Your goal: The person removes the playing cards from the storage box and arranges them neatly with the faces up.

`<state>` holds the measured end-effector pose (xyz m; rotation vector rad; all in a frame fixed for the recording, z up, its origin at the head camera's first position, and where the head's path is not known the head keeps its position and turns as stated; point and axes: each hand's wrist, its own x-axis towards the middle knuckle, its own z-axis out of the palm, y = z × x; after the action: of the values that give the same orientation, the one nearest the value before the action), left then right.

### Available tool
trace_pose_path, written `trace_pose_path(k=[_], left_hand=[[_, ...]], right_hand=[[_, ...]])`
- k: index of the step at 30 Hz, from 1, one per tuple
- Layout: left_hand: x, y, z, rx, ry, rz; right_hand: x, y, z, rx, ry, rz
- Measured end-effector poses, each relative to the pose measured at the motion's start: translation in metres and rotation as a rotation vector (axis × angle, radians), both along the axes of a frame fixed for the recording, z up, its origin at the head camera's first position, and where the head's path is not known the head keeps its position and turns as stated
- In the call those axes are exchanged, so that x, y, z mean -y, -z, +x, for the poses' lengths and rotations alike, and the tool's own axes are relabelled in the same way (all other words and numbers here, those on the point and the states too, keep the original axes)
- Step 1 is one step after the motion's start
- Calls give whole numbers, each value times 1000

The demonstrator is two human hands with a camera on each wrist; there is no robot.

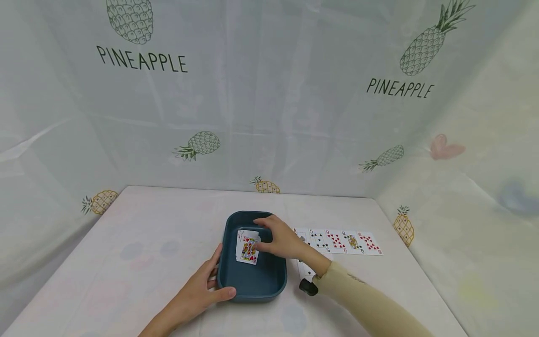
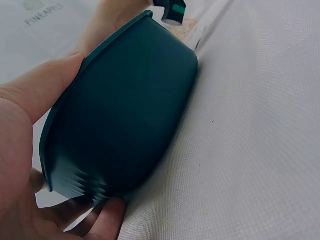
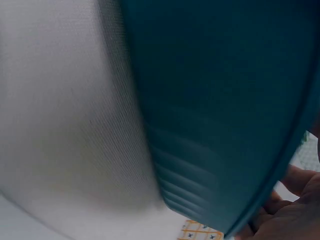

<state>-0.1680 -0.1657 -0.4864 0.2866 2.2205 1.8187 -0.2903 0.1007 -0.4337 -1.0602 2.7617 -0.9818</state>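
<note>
Dark blue tray rests on the white-covered table. Left hand grips its left side, thumb on the rim near the front corner, other fingers along the outer wall (the left wrist view agrees). Right hand reaches in over the right wall, thumb and forefinger spread apart; whether the thumb touches the cards cannot be told. Right of the tray: a row of five face-up cards (leftmost partly hidden). Inside, left of centre: a pile of face-up cards, court card uppermost. A partly hidden spade card lies just nearer than the row.
</note>
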Motion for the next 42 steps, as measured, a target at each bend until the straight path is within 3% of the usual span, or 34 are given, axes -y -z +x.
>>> trace_pose_path(k=[7, 19, 32, 42], left_hand=[[1, 2, 0, 3, 10, 14], [3, 4, -2, -21, 25, 8], [3, 5, 0, -24, 38, 21], [2, 5, 0, -31, 51, 45]], right_hand=[[12, 15, -7, -109, 15, 131], [23, 22, -2, -252, 95, 331], [23, 26, -1, -320, 98, 434], [25, 22, 2, -321, 106, 517]])
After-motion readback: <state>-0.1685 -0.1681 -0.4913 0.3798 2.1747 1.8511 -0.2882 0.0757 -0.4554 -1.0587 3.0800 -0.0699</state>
